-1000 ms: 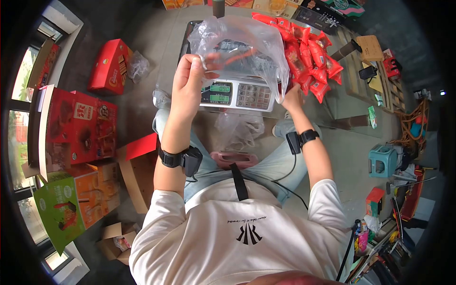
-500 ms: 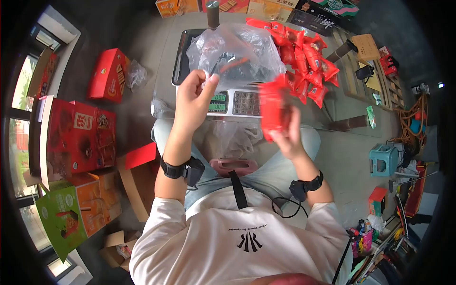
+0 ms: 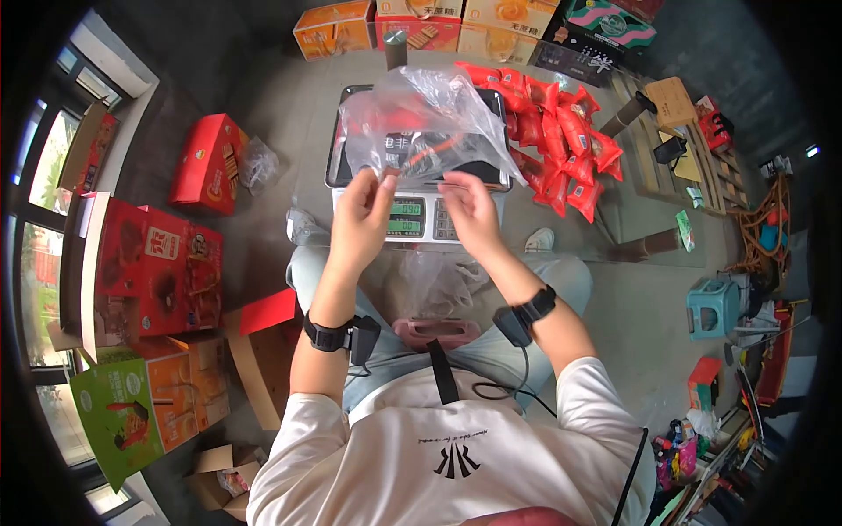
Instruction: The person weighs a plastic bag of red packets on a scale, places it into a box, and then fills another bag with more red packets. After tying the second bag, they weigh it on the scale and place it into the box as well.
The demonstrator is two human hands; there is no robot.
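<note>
Opening the clear bag (image 3: 438,114): left hand (image 3: 364,210) pinches its near rim, bag over the scale (image 3: 429,224). Right hand (image 3: 470,210) half-curled by the rim; can't tell if it grips film. Best to pinch both sides, spread wide. Count: one held bag, one scale, ten-plus red packets (image 3: 574,131), overlapping, exact number unclear.

We count two bare hands, one left hand (image 3: 364,215) and one right hand (image 3: 474,215); one scale (image 3: 409,226); at least three clear plastic bags (image 3: 469,114); two black wrist straps (image 3: 533,307); one blue stool (image 3: 712,309); and over a dozen red packets (image 3: 574,131), overlapping too closely for an exact number.
</note>
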